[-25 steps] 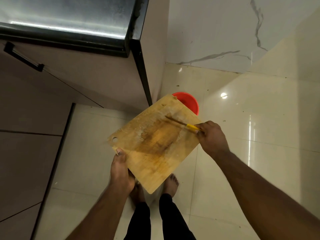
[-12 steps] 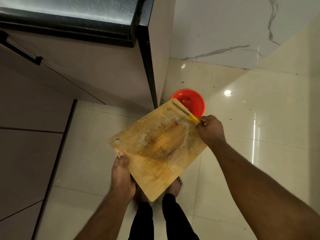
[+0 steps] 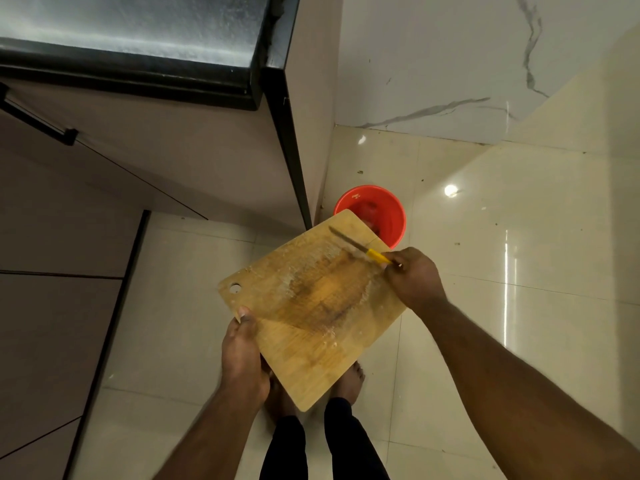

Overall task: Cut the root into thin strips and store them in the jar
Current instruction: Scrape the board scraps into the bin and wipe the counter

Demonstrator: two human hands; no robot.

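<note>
Knife swings back across the board — scraping scraps toward the bin; right hand grips it, left hand clasps the board — likely cleanup.

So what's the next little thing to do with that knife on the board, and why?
Probably draw the knife across the cutting board toward its far corner, which overhangs the red bin. The left hand holds the board, the right hand grips the knife, and pale scraps cling to the wood.

Home kitchen: dark countertop w/ cabinets, glossy floor tiles, marble wall.
</note>
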